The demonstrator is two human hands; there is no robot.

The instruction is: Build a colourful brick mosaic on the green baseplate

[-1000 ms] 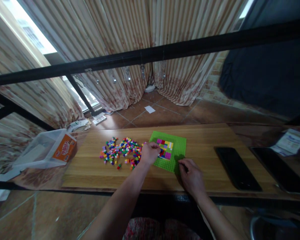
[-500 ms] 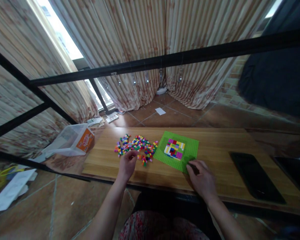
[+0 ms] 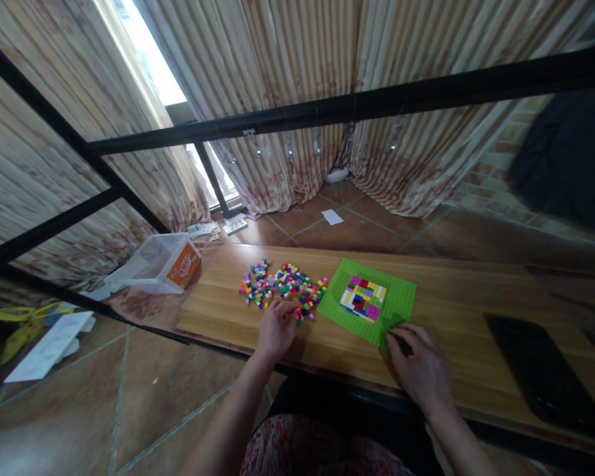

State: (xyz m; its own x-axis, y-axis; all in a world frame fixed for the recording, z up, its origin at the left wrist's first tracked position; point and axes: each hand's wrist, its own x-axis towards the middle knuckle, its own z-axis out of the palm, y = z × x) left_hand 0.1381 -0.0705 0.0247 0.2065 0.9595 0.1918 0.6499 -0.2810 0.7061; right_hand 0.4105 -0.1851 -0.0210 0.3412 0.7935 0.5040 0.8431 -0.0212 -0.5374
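Note:
A loose heap of small multicoloured building bricks (image 3: 286,279) lies on the wooden table. At the heap's near edge is my left hand (image 3: 277,328), its fingers pinched together; anything between the fingertips is hidden. To the right of the heap sits a green studded baseplate (image 3: 401,301), turned at an angle. A low square of brightly coloured bricks (image 3: 363,297) is built on it, with small gaps in its top layer. My right hand (image 3: 420,363) has its thumb and fingers closed at the near right corner of the baseplate, palm over the table.
A dark phone-like slab (image 3: 540,370) lies on the table's right side. Beyond the table's left end stands a clear plastic box (image 3: 161,261) with an orange label. A black metal frame (image 3: 297,119) crosses in front of the curtains (image 3: 287,59). Papers (image 3: 49,350) lie at the floor's left.
The camera view has turned slightly left, so everything sits further right. My left hand has shifted a little rightward along the heap. My right hand stays at the baseplate's corner.

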